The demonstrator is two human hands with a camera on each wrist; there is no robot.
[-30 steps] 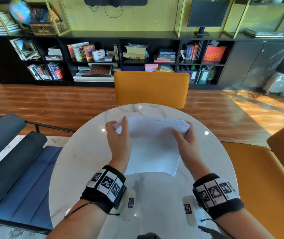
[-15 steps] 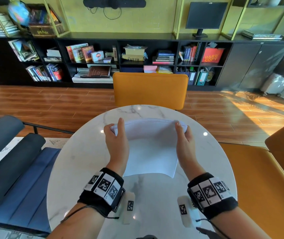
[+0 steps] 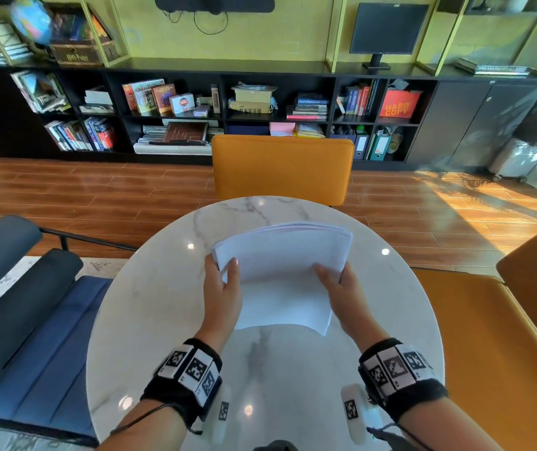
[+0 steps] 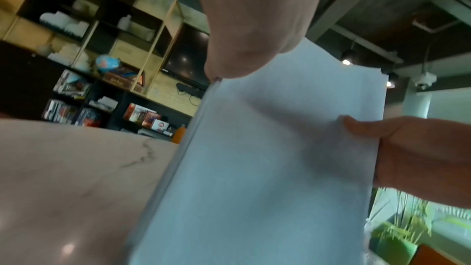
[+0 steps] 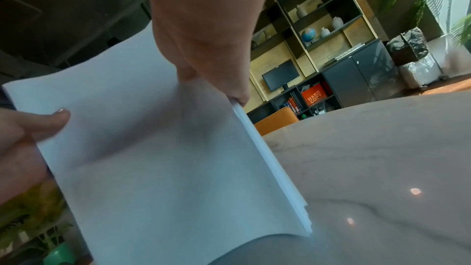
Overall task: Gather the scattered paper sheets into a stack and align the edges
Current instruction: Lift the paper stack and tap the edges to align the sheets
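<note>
A stack of white paper sheets point(image 3: 282, 275) is held up off the round marble table point(image 3: 150, 320), its top tilted away from me and its lower edge curved just above the tabletop. My left hand point(image 3: 223, 281) grips the stack's left edge, thumb on the front face. My right hand point(image 3: 335, 283) grips the right edge the same way. The left wrist view shows the sheets point(image 4: 267, 158) from below with the left edge layered. In the right wrist view the stack point(image 5: 158, 158) bows, its right-edge sheets slightly stepped at the lower corner.
An orange chair point(image 3: 282, 167) stands across the table, and an orange bench point(image 3: 501, 353) runs along the right. A blue cushioned seat point(image 3: 32, 336) sits to the left. Black bookshelves point(image 3: 195, 109) line the far wall.
The stack has been raised from lying on the table to standing tilted. Both hands slid down from the top corners to grip the side edges lower.
</note>
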